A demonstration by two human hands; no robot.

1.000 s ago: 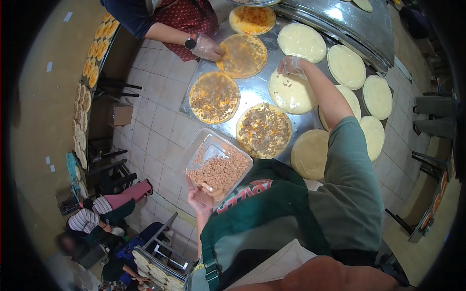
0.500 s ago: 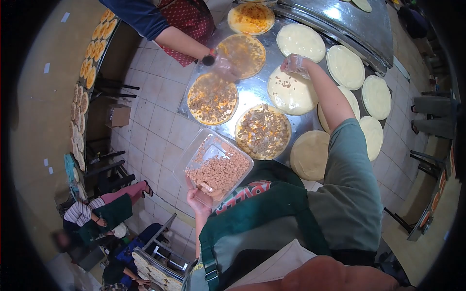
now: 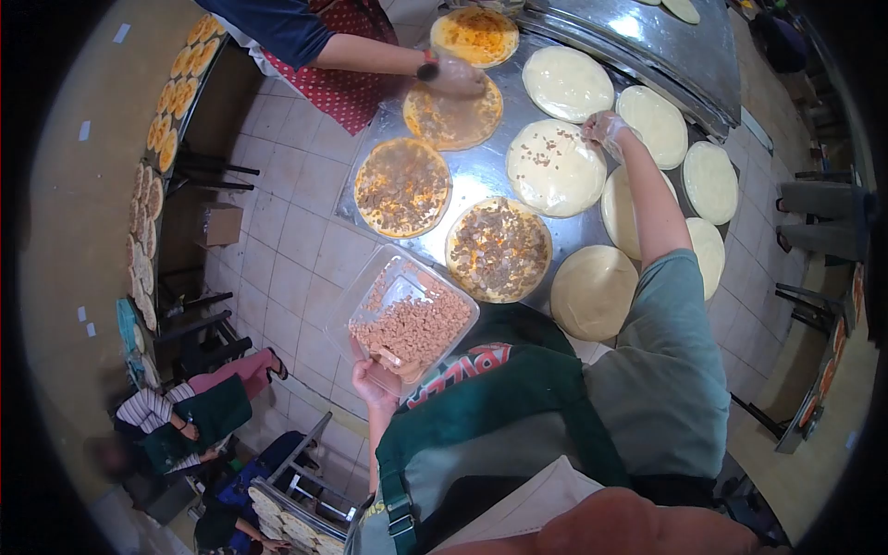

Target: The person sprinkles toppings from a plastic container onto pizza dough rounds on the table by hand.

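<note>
My left hand [image 3: 375,381] grips the lower corner of a clear plastic container [image 3: 413,356]. Pinkish-brown minced meat [image 3: 407,333] fills part of it, with bare plastic showing at the far end. In a clear glove, my right hand [image 3: 606,129] hovers at the upper right edge of a pale dough round [image 3: 555,176], fingers bunched; what they hold is hidden. Small brown bits lie scattered on the upper left of that round. Close to the container is a round topped with brown meat pieces and orange sauce [image 3: 499,252].
Several plain dough rounds [image 3: 594,293] cover the metal table [image 3: 439,248] on the right. A co-worker's gloved hand [image 3: 458,76] is over a sauced round [image 3: 453,116]. Racks of topped rounds [image 3: 176,102] line the left; a cardboard box [image 3: 222,224] sits on the floor.
My right hand has moved right across the dough round, and more bits lie on it. The co-worker's hand has shifted up and right. My left hand still holds the container.
</note>
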